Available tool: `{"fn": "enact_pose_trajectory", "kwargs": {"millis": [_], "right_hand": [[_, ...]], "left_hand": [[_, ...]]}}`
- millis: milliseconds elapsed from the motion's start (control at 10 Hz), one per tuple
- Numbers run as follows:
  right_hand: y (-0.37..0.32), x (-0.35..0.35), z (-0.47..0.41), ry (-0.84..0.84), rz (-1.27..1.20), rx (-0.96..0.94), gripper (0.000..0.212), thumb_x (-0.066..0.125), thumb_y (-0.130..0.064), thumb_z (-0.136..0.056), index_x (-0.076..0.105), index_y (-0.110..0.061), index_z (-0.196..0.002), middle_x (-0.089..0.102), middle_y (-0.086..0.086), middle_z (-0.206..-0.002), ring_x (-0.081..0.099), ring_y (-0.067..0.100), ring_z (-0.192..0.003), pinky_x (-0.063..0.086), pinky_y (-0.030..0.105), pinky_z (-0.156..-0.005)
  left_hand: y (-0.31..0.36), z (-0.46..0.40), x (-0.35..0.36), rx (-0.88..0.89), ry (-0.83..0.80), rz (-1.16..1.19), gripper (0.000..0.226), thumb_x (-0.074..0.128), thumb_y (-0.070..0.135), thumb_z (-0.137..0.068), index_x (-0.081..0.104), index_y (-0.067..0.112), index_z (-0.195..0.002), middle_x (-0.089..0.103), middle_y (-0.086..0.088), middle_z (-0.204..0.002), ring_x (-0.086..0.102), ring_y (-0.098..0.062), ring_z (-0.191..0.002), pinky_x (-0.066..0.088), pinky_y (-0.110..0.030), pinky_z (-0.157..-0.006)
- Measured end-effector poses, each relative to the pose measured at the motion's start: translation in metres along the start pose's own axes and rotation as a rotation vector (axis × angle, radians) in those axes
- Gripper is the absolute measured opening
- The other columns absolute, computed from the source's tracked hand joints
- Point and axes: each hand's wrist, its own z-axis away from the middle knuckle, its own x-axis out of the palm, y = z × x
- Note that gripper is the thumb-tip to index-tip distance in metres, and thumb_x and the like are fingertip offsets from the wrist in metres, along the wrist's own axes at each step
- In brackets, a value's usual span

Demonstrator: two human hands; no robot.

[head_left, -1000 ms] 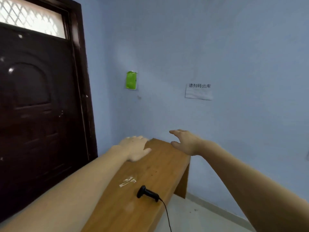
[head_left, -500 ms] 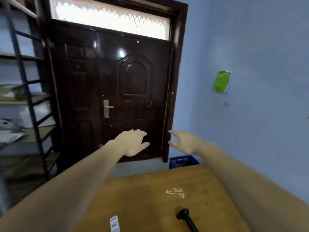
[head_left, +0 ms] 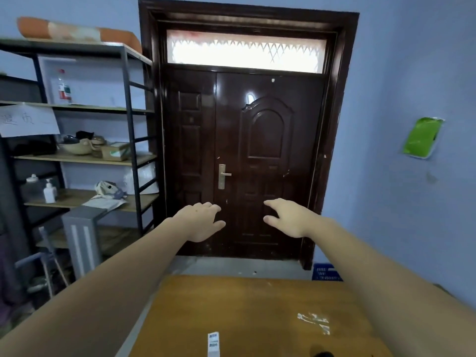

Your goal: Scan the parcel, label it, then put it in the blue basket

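Note:
Both arms stretch forward in the air above a wooden table. My left hand and my right hand hang side by side with fingers spread, holding nothing. A strip of white labels lies near the table's front edge. The dark tip of the scanner shows at the bottom edge. A corner of the blue basket sits on the floor beyond the table's far right corner, partly hidden by my right forearm. No parcel is clearly in view.
A dark brown door faces me. Metal shelves with boxes, bottles and bags stand at the left, with a grey cabinet before them. A green packet hangs on the blue wall at right. Tape scraps stick to the table.
My view has swung left from the blue wall to the door and the shelves. Both hands stay raised and empty; the label strip and basket have come into view.

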Motion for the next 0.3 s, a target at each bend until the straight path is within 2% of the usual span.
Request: {"fn": "enact_pose_trajectory", "kwargs": {"millis": [100,200,300], "right_hand": [[-0.013,-0.040,0.027,0.316,-0.158,-0.130,0.054,0.052,-0.041,-0.102,0.046,-0.018,-0.151,0.050,0.001,-0.153,0.046,0.017,-0.141,0.035,0.035,-0.118],[-0.034,-0.078,0.070,0.585,-0.317,-0.295,0.041,0.056,-0.042,-0.100,0.059,-0.027,-0.138,0.064,-0.013,-0.134,0.059,0.002,-0.122,0.047,0.033,-0.109],[-0.055,-0.139,0.152,0.814,-0.662,-0.731,0.032,0.055,-0.045,-0.102,0.062,-0.032,-0.130,0.072,-0.004,-0.122,0.069,0.020,-0.113,0.055,0.033,-0.096]], "left_hand": [[0.007,-0.001,-0.007,0.019,0.008,-0.042,0.066,0.036,0.057,-0.102,0.031,0.021,-0.157,0.040,-0.005,-0.159,0.045,-0.029,-0.139,0.040,-0.045,-0.111],[0.011,-0.006,-0.013,0.032,-0.001,-0.056,0.066,0.036,0.056,-0.102,0.031,0.020,-0.157,0.042,-0.005,-0.158,0.045,-0.028,-0.139,0.040,-0.045,-0.111],[0.019,-0.011,-0.017,0.057,0.021,-0.047,0.065,0.036,0.056,-0.103,0.032,0.020,-0.156,0.042,-0.004,-0.157,0.045,-0.027,-0.138,0.039,-0.045,-0.112]]}}
